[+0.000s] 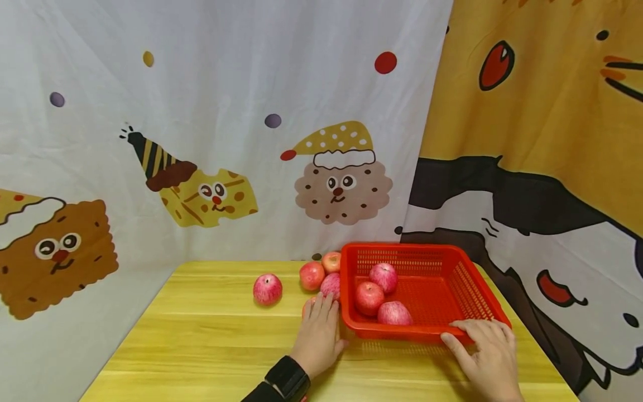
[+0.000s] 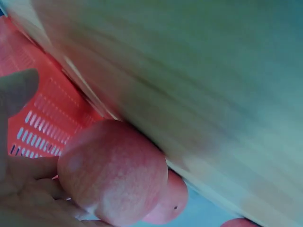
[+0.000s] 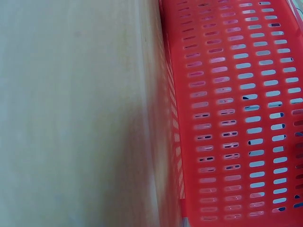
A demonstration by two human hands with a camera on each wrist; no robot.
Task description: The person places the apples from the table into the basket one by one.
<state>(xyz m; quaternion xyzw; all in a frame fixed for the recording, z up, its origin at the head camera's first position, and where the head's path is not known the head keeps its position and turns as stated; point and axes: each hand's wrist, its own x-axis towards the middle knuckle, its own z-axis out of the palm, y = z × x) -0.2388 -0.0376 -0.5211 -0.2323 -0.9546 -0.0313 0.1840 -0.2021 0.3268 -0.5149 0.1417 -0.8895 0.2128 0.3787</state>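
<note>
Beside the basket's left wall, my left hand [image 1: 317,338] reaches over an apple [image 2: 116,170], fingers fairly straight and against its side, the thumb apart from it. In the head view that apple is mostly hidden by the hand. My right hand [image 1: 484,352] grips the front rim of a red plastic basket [image 1: 402,334] near its right corner, fingers over the edge and thumb outside. Inside the basket, toward its left end, lie three apples [image 1: 369,298]. Slotted holes cover its wall, seen close in the right wrist view.
Just beyond my left hand, more apples, one of them red [image 1: 312,276], cluster against the basket's left side. A single apple [image 1: 268,289] sits farther left on the wooden table [image 1: 201,335]. Cartoon-printed curtains [image 1: 226,111] hang behind the table and along its right.
</note>
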